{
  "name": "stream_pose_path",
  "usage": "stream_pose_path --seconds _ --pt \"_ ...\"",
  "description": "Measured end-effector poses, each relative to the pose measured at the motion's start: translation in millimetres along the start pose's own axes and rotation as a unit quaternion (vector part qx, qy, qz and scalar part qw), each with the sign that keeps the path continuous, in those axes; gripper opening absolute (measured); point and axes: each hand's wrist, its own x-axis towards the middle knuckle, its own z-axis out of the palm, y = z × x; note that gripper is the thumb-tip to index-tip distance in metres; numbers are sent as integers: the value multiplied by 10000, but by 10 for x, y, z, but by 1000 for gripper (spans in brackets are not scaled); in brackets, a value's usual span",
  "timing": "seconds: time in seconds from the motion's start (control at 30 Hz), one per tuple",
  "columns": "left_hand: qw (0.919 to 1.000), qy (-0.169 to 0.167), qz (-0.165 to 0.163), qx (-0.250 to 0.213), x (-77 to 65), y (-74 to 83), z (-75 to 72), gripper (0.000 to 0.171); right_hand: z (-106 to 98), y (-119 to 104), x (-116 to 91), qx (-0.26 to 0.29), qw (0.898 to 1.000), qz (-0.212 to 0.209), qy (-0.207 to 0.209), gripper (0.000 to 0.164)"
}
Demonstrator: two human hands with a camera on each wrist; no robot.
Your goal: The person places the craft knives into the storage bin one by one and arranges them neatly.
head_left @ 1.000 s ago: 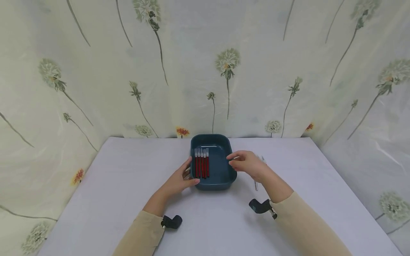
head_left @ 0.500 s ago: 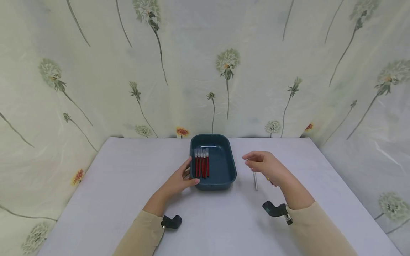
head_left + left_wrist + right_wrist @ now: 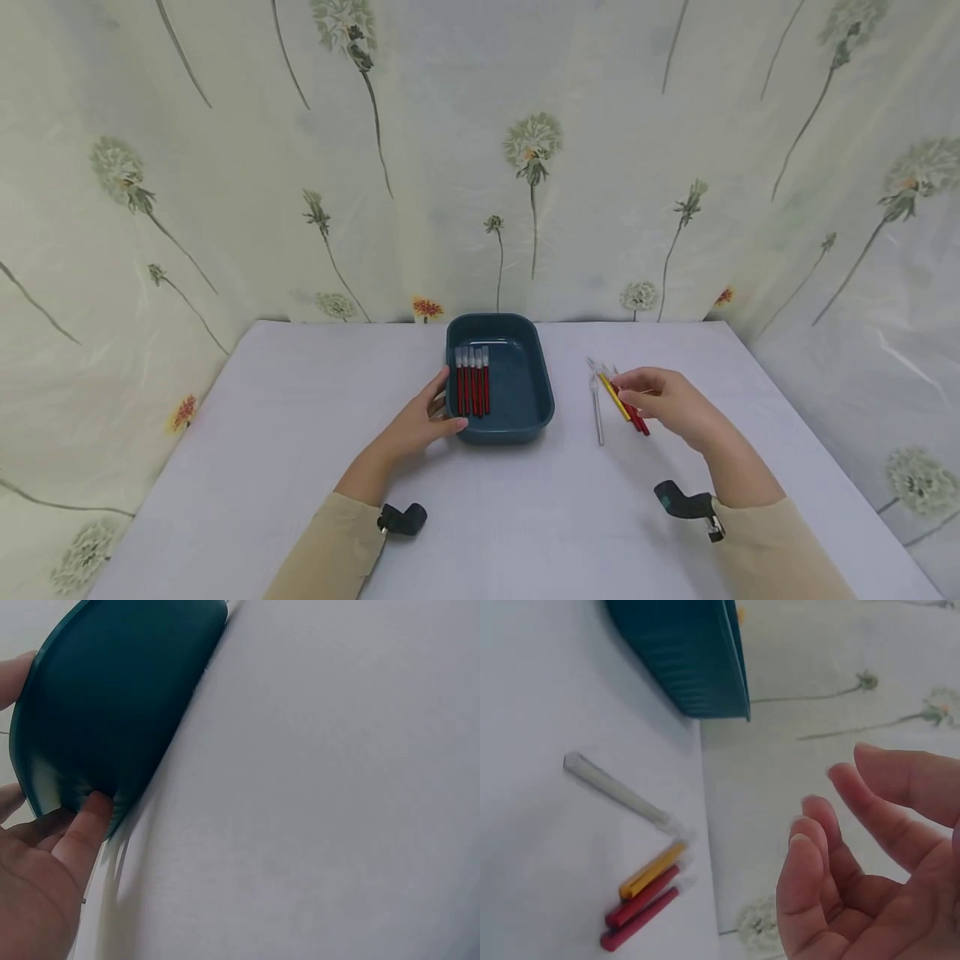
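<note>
My left hand holds the dark teal box at its near left corner, thumb at the front rim and fingers against the side wall. Inside, several slim red pen-shaped tools with clear caps lie side by side along the left. Nothing is between the fingers of my right hand, which hovers at the loose tools right of the box, thumb and fingertips apart. These are a silver one, a yellow one and two red ones. In the head view the right fingers partly cover the red pair.
The box stands toward the back of a white-covered table. Behind it and at both sides hangs a pale curtain printed with dandelions. A black wrist camera sits at the left cuff, another wrist camera at the right.
My right hand has moved right from the box's right rim to the loose tools, which it had covered. The left hand and box have stayed put.
</note>
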Motion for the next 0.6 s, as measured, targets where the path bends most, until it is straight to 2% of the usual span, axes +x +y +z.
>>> stream_pose_path --seconds 0.43,0.6 --pt "9999 2 20 -107 -2 27 -5 96 5 499 85 -269 9975 481 441 36" --pt "10000 19 -34 -26 2 26 -3 96 17 612 126 -312 9964 678 414 34"
